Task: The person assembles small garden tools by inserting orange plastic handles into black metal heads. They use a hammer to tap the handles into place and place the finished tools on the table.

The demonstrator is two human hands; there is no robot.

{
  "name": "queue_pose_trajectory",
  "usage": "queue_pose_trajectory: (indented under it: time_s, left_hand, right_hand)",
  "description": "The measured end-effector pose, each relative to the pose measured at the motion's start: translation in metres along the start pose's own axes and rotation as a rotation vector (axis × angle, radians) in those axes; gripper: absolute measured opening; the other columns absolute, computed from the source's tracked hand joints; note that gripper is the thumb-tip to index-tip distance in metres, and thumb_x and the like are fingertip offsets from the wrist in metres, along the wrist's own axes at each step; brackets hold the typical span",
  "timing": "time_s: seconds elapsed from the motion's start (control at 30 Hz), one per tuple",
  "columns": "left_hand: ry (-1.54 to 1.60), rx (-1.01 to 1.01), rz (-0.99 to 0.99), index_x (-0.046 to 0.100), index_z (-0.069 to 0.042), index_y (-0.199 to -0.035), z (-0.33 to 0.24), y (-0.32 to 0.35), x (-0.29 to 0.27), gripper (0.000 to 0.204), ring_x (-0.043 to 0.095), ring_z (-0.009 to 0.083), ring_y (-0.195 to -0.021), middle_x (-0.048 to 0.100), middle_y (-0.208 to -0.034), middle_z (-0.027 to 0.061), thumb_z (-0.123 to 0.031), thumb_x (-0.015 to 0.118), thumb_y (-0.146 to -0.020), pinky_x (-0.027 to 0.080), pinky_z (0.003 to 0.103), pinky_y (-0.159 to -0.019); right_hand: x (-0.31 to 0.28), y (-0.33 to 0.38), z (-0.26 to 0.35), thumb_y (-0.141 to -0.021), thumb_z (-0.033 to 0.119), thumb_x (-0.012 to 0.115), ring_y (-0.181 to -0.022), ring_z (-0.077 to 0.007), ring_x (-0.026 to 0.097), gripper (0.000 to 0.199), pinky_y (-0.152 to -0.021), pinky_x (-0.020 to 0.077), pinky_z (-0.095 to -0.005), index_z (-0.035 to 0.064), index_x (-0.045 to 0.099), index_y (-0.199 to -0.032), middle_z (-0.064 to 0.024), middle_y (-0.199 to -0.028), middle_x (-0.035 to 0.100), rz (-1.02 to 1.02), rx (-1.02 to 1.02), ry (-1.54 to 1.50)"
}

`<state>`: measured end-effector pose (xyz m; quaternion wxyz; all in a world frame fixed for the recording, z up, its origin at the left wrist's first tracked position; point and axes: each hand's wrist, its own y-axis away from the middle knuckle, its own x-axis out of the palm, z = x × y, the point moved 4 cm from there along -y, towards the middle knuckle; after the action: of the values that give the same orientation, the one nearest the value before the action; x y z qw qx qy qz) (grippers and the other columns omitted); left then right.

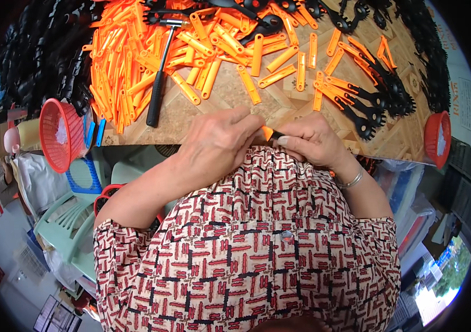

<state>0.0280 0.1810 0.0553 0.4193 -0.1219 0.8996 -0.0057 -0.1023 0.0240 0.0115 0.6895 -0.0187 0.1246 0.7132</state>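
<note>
At the table's near edge, my left hand (221,138) is closed round an orange plastic handle (267,132), most of it hidden by the fingers. My right hand (315,138) pinches a black utensil stem (277,134) that meets the handle's end; the rest of this utensil is hidden. Beyond my hands lie loose orange handles (248,84), with a big heap (122,72) of them at the far left. To the right rest several black toothed pasta servers (393,94) fitted with orange handles. A hammer (157,97) with a black grip lies left of centre.
Black utensil heads pile up at the far left (36,61) and along the right edge (432,55). Red baskets hang at the table's left (53,149) and right (430,146) corners. Green plastic chairs (61,224) stand below left.
</note>
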Motion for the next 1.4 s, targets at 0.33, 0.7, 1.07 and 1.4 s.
queue_pose_trajectory:
  time_s: [0.33, 0.7, 1.07, 1.4]
  left_hand:
    - [0.104, -0.071, -0.032, 0.070, -0.005, -0.115, 0.029, -0.015, 0.012, 0.022, 0.067, 0.0329, -0.088, 0.066, -0.099, 0.0146, -0.010, 0.070, -0.094, 0.055, 0.040, -0.076]
    - [-0.319, -0.114, -0.176, 0.069, -0.011, -0.123, 0.072, -0.022, -0.002, 0.031, 0.064, 0.0345, -0.104, 0.064, -0.113, 0.0139, -0.013, 0.073, -0.091, 0.054, 0.042, -0.086]
    - [-0.491, 0.333, -0.103, 0.068, -0.019, -0.126, 0.053, -0.087, 0.036, 0.040, 0.056, 0.0323, -0.126, 0.061, -0.135, 0.0049, -0.018, 0.075, -0.087, 0.046, 0.045, -0.105]
    - [-0.118, 0.071, -0.201, 0.073, -0.010, -0.113, 0.083, -0.096, -0.010, 0.029, 0.062, 0.0319, -0.113, 0.067, -0.119, 0.0093, -0.002, 0.072, -0.086, 0.051, 0.042, -0.097]
  right_hand:
    - [-0.011, 0.033, 0.017, -0.080, 0.008, 0.074, -0.072, -0.0252, 0.059, 0.040, -0.075, 0.0466, -0.0382, 0.0095, 0.070, -0.119, -0.0063, -0.074, 0.059, -0.342, -0.228, 0.936]
    - [-0.022, 0.067, -0.019, -0.080, 0.014, 0.080, -0.096, -0.0267, 0.059, 0.039, -0.087, 0.0440, -0.0422, 0.0072, 0.072, -0.116, -0.0066, -0.099, 0.060, -0.710, -0.188, 1.201]
    - [-0.075, 0.065, -0.035, -0.080, 0.011, 0.077, -0.100, -0.0268, 0.060, 0.036, -0.089, 0.0432, -0.0410, 0.0080, 0.071, -0.116, -0.0066, -0.104, 0.064, -0.812, -0.090, 1.257]
    - [-0.081, 0.071, 0.001, -0.080, 0.002, 0.070, -0.106, -0.0274, 0.061, 0.036, -0.095, 0.0434, -0.0426, 0.0063, 0.071, -0.116, -0.0074, -0.108, 0.065, -0.728, -0.244, 1.166]
